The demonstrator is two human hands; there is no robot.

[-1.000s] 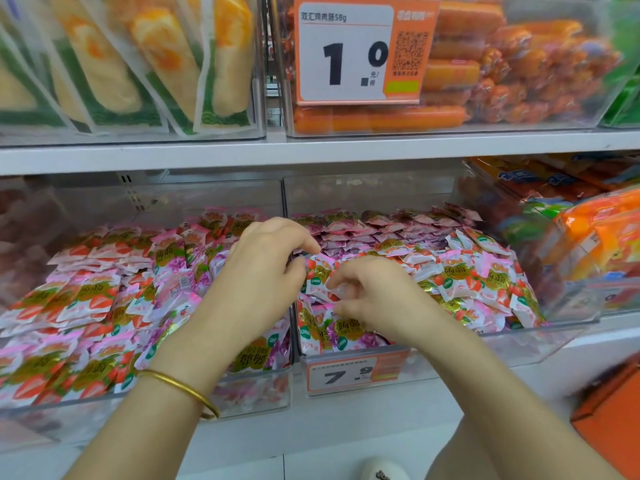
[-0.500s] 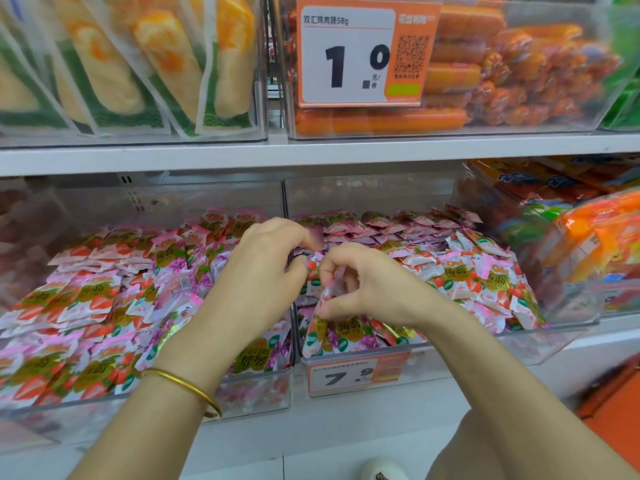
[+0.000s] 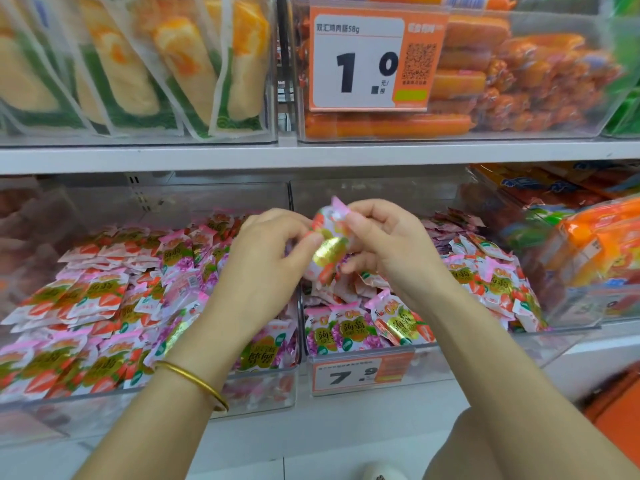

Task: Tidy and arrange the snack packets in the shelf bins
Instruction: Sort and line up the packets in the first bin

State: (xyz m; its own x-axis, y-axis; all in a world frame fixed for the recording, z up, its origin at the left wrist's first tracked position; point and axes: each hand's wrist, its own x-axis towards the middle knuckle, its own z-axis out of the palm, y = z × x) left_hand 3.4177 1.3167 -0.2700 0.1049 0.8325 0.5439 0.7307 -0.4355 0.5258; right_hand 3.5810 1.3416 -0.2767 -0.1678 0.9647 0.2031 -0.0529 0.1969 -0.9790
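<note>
The white metal shelf (image 3: 311,157) carries two clear plastic bins (image 3: 256,398) heaped with pink-and-red snack packets (image 3: 86,306). Above the divider, the left hand (image 3: 266,258) and right hand (image 3: 384,244) pinch one glossy strawberry-print packet (image 3: 329,245), lifted clear, probably to straighten it before laying it flat.

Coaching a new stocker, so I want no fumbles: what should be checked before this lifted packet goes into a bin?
1. Grip on the packet: ok, left hand and right hand both pinch it.
2. Packet clear of the piles: ok, held above both bins.
3. Its flavour read: cannot tell, the print is blurred.
4. Left bin sorted: not ok, purple packets lie among strawberry packets.
5. Right bin sorted: not ok, also mixed.
</note>
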